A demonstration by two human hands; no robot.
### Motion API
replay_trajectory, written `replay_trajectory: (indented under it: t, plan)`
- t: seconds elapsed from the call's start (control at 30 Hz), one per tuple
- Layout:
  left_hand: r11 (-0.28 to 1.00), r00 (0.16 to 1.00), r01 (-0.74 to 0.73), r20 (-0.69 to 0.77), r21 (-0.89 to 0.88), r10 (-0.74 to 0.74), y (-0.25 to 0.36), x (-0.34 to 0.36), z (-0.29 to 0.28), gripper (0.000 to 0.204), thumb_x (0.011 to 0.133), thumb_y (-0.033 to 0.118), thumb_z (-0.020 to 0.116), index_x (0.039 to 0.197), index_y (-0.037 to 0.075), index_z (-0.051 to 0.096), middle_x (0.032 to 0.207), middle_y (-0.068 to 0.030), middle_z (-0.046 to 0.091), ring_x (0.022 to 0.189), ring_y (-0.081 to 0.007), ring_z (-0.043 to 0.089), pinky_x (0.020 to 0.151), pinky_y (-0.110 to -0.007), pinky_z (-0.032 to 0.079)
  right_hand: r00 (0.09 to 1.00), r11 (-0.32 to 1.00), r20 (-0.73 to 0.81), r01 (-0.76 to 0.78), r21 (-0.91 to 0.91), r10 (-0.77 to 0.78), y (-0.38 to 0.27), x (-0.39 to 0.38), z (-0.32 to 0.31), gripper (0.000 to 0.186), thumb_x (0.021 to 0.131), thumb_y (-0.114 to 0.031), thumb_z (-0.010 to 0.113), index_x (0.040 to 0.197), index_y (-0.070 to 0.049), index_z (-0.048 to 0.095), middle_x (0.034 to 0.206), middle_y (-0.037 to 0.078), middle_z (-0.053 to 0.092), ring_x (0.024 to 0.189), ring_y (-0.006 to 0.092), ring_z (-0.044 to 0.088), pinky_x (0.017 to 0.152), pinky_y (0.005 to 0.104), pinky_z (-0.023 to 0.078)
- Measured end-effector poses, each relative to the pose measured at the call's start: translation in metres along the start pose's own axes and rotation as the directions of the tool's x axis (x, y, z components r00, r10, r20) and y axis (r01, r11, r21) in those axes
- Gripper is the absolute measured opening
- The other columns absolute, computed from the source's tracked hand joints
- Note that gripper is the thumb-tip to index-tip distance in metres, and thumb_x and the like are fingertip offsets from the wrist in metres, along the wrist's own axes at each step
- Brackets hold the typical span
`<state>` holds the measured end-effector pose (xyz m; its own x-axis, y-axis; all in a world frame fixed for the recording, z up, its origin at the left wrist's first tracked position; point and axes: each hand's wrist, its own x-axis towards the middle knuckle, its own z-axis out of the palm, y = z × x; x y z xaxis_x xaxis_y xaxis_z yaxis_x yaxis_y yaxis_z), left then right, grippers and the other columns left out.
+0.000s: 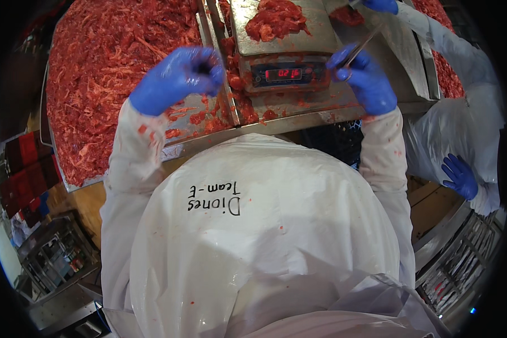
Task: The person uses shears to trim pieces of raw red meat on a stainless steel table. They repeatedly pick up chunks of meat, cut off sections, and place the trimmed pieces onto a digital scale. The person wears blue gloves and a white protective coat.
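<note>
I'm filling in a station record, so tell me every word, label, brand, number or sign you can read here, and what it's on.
White apron: two lines of handwritten black lettering, upside down here; I don't copy out wording.
Scale: a row of lit red digits on its front display; number likewise not repeated.
Scale's front panel, beside the digits: small marks, too small to read.

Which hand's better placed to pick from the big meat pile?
Probably the left hand: beside the meat pile, nothing visible in it. The right hand holds a metal tool, near the scale.
</note>
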<state>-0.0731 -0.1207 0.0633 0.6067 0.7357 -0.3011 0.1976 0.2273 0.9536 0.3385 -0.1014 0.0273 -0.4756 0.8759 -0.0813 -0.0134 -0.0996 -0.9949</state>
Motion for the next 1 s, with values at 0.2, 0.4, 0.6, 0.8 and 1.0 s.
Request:
replay_trajectory:
  t: [0.2, 0.4, 0.6, 0.8, 1.0]
  plan:
    - [0.533, 0.756, 0.039, -0.374, 0.845, 0.537, -0.034, 0.085, -0.007, 0.022, 0.088, 0.008, 0.070, 0.109, 0.002, 0.072, 0.101, -0.0044, 0.070, 0.089, -0.0156, 0.065, 0.083, -0.032, 0.054, 0.890, 0.987, -0.440, 0.153, 0.041, -0.120, 0.010, 0.054, 0.036, 0.021, 0.094, -0.007, 0.073, 0.114, -0.003, 0.068, 0.114, 0.009, 0.073, 0.111, 0.0196, 0.069, 0.100, 0.0337, 0.053]
    - [0.964, 0.615, 0.125, -0.781, 0.233, 0.109, -0.109, 0.056, -0.072, 0.040, 0.089, 0.009, 0.066, 0.129, 0.003, 0.068, 0.123, -0.0146, 0.071, 0.105, -0.0188, 0.069, 0.091, -0.034, 0.054, 0.908, 0.985, -0.419, -0.069, -0.157, -0.003, 0.057, -0.016, -0.032, 0.023, 0.093, -0.005, 0.074, 0.115, -0.003, 0.069, 0.114, 0.008, 0.073, 0.110, 0.0180, 0.069, 0.099, 0.0326, 0.054]
    - [0.815, 0.877, 0.115, -0.443, 0.568, 0.184, -0.005, 0.151, 0.008, 0.073, 0.085, 0.007, 0.065, 0.156, 0.011, 0.047, 0.134, -0.0166, 0.068, 0.118, -0.0291, 0.067, 0.100, -0.037, 0.051, 0.976, 0.974, 0.187, -0.065, -0.218, 0.108, 0.010, 0.064, 0.001, 0.021, 0.092, -0.003, 0.074, 0.112, -0.002, 0.071, 0.112, 0.006, 0.073, 0.109, 0.0172, 0.069, 0.100, 0.0335, 0.054]
    - [0.855, 0.797, -0.494, -0.311, 0.158, 0.518, -0.024, 0.149, -0.007, 0.060, 0.086, -0.001, 0.058, 0.146, 0.004, 0.052, 0.118, -0.0121, 0.072, 0.109, -0.0227, 0.070, 0.095, -0.035, 0.055, 0.997, 0.997, 0.015, 0.073, 0.009, -0.073, 0.022, 0.079, 0.065, 0.036, 0.093, -0.014, 0.076, 0.126, -0.003, 0.068, 0.114, 0.007, 0.073, 0.106, 0.0179, 0.071, 0.098, 0.0345, 0.055]
    - [0.952, 0.795, -0.306, -0.553, -0.010, 0.250, -0.056, 0.103, -0.054, 0.062, 0.089, -0.004, 0.055, 0.151, 0.000, 0.051, 0.142, -0.0143, 0.064, 0.132, -0.0219, 0.060, 0.114, -0.034, 0.044, 0.972, 0.730, 0.182, 0.232, -0.643, -0.148, 0.019, 0.122, 0.135, 0.068, 0.088, -0.036, 0.080, 0.141, -0.002, 0.055, 0.118, 0.026, 0.069, 0.108, 0.0382, 0.070, 0.096, 0.0459, 0.054]
